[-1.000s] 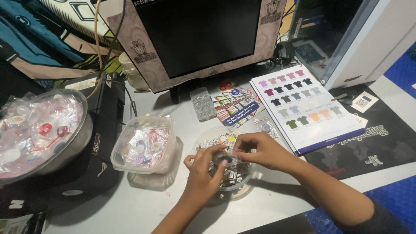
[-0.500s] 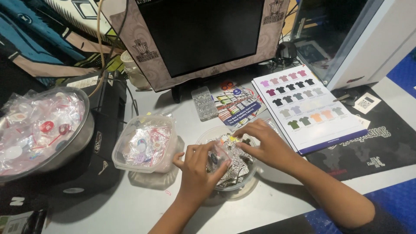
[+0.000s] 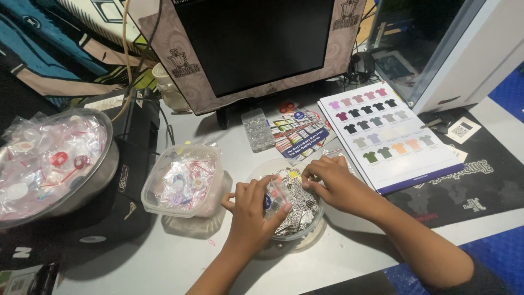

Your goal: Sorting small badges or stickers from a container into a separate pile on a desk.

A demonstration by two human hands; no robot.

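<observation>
A cluttered grey tabletop (image 3: 164, 257) around a dark monitor (image 3: 254, 41).

A metal bowl (image 3: 82, 186) of bagged round badges sits far left beside a square plastic tub (image 3: 183, 183) of similar packets. A shirt colour chart (image 3: 387, 134) lies to the right, a striped leaflet (image 3: 297, 131) and small clear tray (image 3: 257, 129) beside it.

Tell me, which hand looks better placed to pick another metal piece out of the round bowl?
Probably the right hand: its fingertips already dip into the metal pieces, while the left hand grips a small clear packet.
</observation>
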